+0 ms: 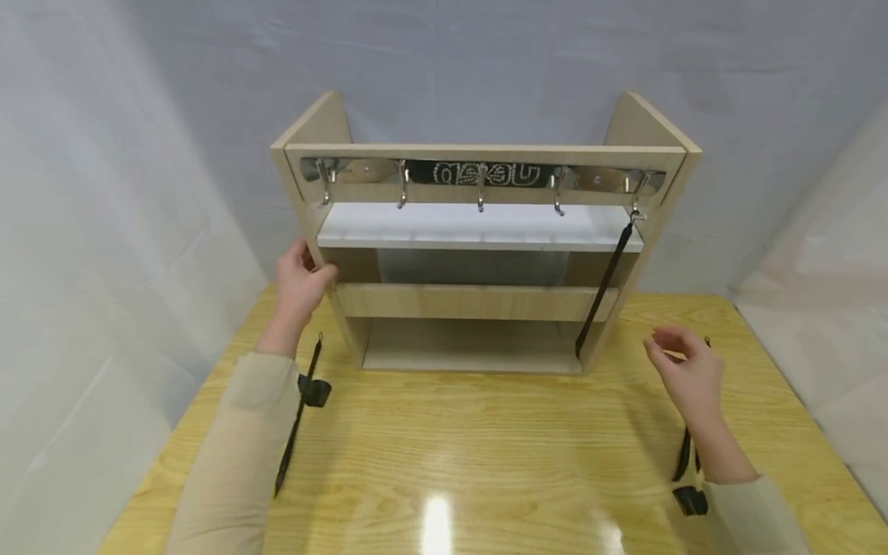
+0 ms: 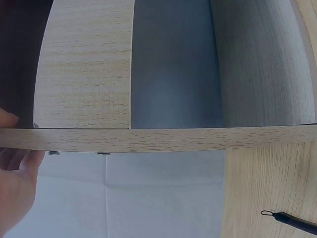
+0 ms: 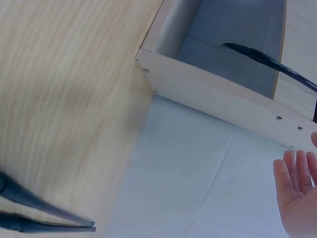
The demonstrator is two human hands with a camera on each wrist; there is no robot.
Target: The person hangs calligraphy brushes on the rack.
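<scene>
A small wooden shelf (image 1: 454,302) stands on the table, with a metal hook rail (image 1: 375,170) of several hooks across its upper front. My left hand (image 1: 301,281) grips its left side panel (image 2: 163,140), the thumb on the inner side and the fingers outside. From the rightmost hook hangs a slim black stick (image 1: 605,287) by its end loop, its lower tip inside the shelf. To the right of the shelf, my right hand (image 1: 687,374) is held over the table with nothing in it, fingers loosely bent. Beneath it lie slim black sticks (image 1: 683,455), partly hidden by the forearm.
Another black stick (image 1: 290,447) with a wire loop lies on the table (image 1: 444,432) left of the shelf, by my left forearm. A pale sheet (image 1: 479,62) hangs behind and along both sides. Black wrist cameras (image 1: 317,392) are strapped at my sleeves.
</scene>
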